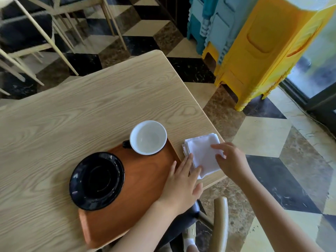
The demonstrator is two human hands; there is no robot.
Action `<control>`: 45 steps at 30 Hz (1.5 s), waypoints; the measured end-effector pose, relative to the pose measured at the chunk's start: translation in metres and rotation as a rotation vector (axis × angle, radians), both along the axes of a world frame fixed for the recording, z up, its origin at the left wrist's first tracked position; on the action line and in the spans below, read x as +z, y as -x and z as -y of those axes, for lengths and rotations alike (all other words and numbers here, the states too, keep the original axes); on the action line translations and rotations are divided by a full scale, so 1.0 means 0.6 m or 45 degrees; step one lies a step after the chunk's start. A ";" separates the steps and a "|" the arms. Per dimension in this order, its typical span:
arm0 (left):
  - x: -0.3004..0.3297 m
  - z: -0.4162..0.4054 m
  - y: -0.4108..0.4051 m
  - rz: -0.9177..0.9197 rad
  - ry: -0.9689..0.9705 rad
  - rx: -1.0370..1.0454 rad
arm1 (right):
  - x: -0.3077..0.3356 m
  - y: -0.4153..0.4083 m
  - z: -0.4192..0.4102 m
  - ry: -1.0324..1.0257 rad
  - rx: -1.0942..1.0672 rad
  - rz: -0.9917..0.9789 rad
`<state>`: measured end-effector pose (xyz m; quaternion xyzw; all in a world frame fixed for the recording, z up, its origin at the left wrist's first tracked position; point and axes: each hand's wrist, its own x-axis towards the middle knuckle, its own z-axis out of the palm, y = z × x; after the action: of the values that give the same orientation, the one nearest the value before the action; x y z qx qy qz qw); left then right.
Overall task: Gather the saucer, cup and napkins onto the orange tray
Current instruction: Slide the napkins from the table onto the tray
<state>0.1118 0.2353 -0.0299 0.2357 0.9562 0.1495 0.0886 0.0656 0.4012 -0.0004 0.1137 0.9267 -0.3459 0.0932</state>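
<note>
The orange tray (145, 188) lies at the table's near right corner. A black saucer (97, 180) sits on its left part. At the tray's far end stands a cup (148, 137), white inside with a black handle. A stack of white napkins (201, 153) lies on the table just right of the tray, near the table edge. My left hand (181, 184) rests flat over the tray's right rim, fingertips touching the napkins' near left edge. My right hand (231, 160) reaches in from the right, fingers spread on the napkins' right side.
The wooden table (81, 115) stretches away to the left and far side. Stacked yellow and blue plastic stools (263, 51) stand on the tiled floor at the right. A chair back (221, 224) sits below the table's near corner. More chairs (45, 24) are at far left.
</note>
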 end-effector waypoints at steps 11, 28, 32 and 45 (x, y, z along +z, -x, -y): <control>0.055 0.036 -0.021 1.021 -1.745 1.039 | 0.110 -0.037 0.057 0.497 0.086 -0.179; 0.016 0.137 -0.109 0.271 -0.677 0.773 | -0.003 -0.075 0.136 0.040 0.511 0.149; 0.014 0.130 -0.105 0.273 -0.559 0.744 | -0.018 -0.082 0.136 -0.126 0.580 0.070; -0.018 0.137 -0.122 -0.003 0.125 0.500 | -0.075 -0.113 0.127 -0.668 0.973 -0.166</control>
<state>0.1848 0.1530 -0.0409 0.0404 0.9900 0.1169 0.0678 0.1336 0.3247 -0.0454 -0.2379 0.9623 -0.0472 0.1234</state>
